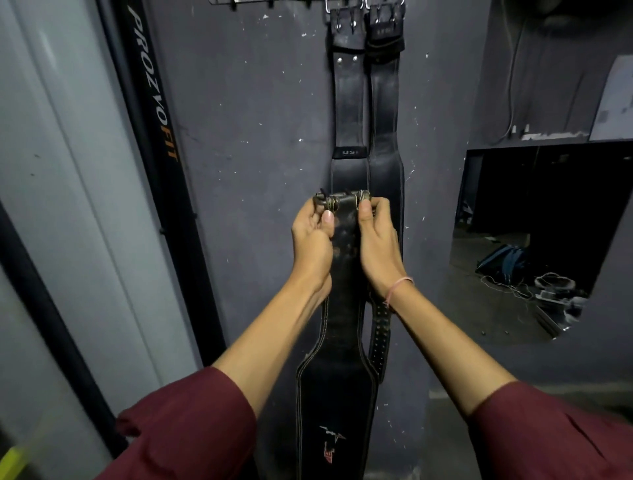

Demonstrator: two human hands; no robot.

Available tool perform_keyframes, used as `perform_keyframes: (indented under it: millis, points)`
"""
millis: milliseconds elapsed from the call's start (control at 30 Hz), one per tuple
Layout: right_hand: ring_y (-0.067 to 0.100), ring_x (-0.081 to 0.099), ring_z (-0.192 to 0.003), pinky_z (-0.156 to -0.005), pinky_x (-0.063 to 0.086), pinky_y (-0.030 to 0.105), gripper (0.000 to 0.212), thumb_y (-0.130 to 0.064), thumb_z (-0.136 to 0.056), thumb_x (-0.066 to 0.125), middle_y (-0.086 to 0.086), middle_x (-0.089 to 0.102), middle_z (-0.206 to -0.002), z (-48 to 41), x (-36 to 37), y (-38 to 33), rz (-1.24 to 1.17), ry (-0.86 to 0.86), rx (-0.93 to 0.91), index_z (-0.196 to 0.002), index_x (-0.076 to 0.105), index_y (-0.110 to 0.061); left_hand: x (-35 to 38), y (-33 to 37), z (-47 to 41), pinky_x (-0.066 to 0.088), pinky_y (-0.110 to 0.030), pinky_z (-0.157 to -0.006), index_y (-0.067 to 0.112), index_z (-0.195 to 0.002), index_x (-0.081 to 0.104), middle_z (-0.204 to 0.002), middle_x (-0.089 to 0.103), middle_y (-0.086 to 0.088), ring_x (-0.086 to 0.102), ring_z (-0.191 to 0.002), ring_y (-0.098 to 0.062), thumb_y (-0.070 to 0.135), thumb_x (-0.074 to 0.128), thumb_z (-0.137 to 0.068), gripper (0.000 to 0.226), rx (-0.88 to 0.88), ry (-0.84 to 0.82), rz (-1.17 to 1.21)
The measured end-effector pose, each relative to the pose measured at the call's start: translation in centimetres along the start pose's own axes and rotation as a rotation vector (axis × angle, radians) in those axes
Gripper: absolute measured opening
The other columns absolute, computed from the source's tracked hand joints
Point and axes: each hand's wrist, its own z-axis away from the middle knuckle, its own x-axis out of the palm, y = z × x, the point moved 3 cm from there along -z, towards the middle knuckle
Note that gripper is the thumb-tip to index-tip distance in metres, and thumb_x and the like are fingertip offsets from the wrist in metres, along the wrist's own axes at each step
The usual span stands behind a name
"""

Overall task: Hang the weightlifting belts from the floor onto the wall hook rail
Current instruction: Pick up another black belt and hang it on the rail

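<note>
From the head camera we look down our own two arms toward a dark grey wall (pixel 260 120). At centre frame we hold a black weightlifting belt (pixel 337 387) by its buckle end. Our left hand (pixel 313 240) is closed around the left side of the metal buckle (pixel 342 200), thumb pressed on the front of the strap just below it. Our right hand (pixel 375 240) is closed on the right side of the buckle, thumb tip against the metal. The belt hangs straight down from our grip, widening toward the bottom of the frame, where a small red and white logo (pixel 330 445) shows on it. Its lower end runs out of the frame, so we cannot tell whether it touches the floor.

Behind the held belt, in the upper middle of the frame, two more black belts hang side by side against the wall: the left hanging belt (pixel 349 102) and the right hanging belt (pixel 385 102), touching each other along their edges. Their buckles hook onto the hook rail (pixel 239 2) at the very top edge. The held buckle sits well below that rail.

At upper left a black upright (pixel 154 102) bears white and orange lettering. At right, a mirror (pixel 513 240) shows a dim floor with cables. Maroon sleeves (pixel 191 428) cover both forearms at the bottom.
</note>
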Motion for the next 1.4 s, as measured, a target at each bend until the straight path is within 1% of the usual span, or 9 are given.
perform_keyframes:
  millis: [100,167,333,567,667,833,1000,1100,1400]
  points:
    - [-0.008,0.059,-0.083,-0.077,0.048,0.015,0.016,-0.026,-0.106,0.040,-0.009,0.065,-0.095,-0.1,0.3,0.5,0.011,-0.001,-0.059,-0.113,0.048,-0.015,-0.2,1.1,0.1,0.050,-0.035,-0.102,0.001,-0.130,0.055,-0.122,0.067,-0.014,0.065,-0.113,-0.022,-0.017,0.035,-0.091,0.047,0.069,-0.049,-0.057]
    - [-0.015,0.059,-0.084,-0.073,0.043,0.005,0.018,-0.019,-0.105,0.041,-0.017,0.063,-0.096,-0.1,0.6,0.7,0.022,0.028,-0.097,-0.120,0.049,-0.014,-0.5,1.6,0.5,0.053,-0.024,-0.093,0.005,-0.127,0.057,-0.114,0.069,-0.007,0.067,-0.102,-0.009,-0.017,0.034,-0.092,0.047,0.081,-0.062,-0.068]
    - [-0.004,0.062,-0.089,-0.081,0.048,0.018,0.015,-0.016,-0.104,0.042,-0.016,0.064,-0.095,-0.6,2.6,0.4,0.034,0.050,-0.152,-0.116,0.052,-0.015,-1.7,1.4,0.2,0.052,-0.016,-0.081,-0.003,-0.125,0.054,-0.106,0.066,-0.006,0.066,-0.093,-0.004,-0.006,0.035,-0.098,0.033,0.078,-0.023,0.011]
    - [-0.009,0.059,-0.084,-0.076,0.043,0.010,0.019,-0.016,-0.105,0.040,-0.016,0.063,-0.089,-2.9,5.6,-1.9,0.035,0.076,-0.236,-0.107,0.059,-0.015,-3.4,2.3,-2.4,0.049,-0.025,-0.088,0.015,-0.107,0.055,-0.103,0.063,-0.002,0.059,-0.097,-0.010,0.020,0.037,-0.106,0.018,0.219,0.085,0.005]
    - [-0.006,0.051,-0.069,-0.067,0.041,0.017,0.024,-0.020,-0.107,0.037,-0.013,0.057,-0.074,-4.4,6.5,-3.1,0.064,0.128,-0.263,-0.095,0.057,-0.015,-3.7,3.6,-4.4,0.047,-0.019,-0.076,0.021,-0.093,0.057,-0.086,0.062,0.008,0.057,-0.079,-0.003,0.024,0.043,-0.105,0.019,0.292,0.165,-0.033]
    - [-0.004,0.044,-0.066,-0.067,0.039,0.018,0.021,-0.020,-0.106,0.039,-0.015,0.051,-0.072,-7.9,7.5,-4.0,0.049,0.146,-0.297,-0.092,0.054,-0.012,-3.9,5.5,-8.0,0.032,-0.032,-0.057,0.020,-0.066,0.041,-0.061,0.038,0.005,0.034,-0.061,-0.013,0.034,0.049,-0.102,0.039,0.354,0.233,-0.081]
    - [-0.002,0.037,-0.064,-0.063,0.036,0.013,0.023,-0.015,-0.107,0.037,-0.008,0.041,-0.073,-12.6,8.0,-5.4,0.035,0.069,-0.361,-0.088,0.047,-0.008,-2.5,7.4,-12.3,0.030,-0.030,-0.053,0.007,-0.067,0.044,-0.058,0.039,0.006,0.032,-0.057,-0.010,0.035,0.044,-0.104,0.046,0.439,0.302,-0.140]
    - [-0.001,0.035,-0.063,-0.062,0.035,0.013,0.023,-0.014,-0.107,0.036,-0.008,0.039,-0.072,-16.3,8.2,-5.6,0.046,0.061,-0.422,-0.085,0.043,-0.011,-1.2,8.3,-15.9,0.029,-0.026,-0.051,0.021,-0.062,0.038,-0.053,0.038,0.011,0.033,-0.051,-0.006,0.036,0.037,-0.106,0.046,0.488,0.332,-0.202]
    - [0.000,0.030,-0.049,-0.051,0.027,0.018,0.038,-0.008,-0.103,0.040,-0.007,0.031,-0.061,-30.4,7.9,-5.7,-0.091,0.231,-0.429,-0.068,0.033,-0.020,4.7,10.8,-29.2,0.024,-0.035,-0.058,0.019,-0.058,0.028,-0.054,0.035,-0.004,0.032,-0.054,-0.018,0.033,0.033,-0.107,0.051,0.685,0.357,-0.458]
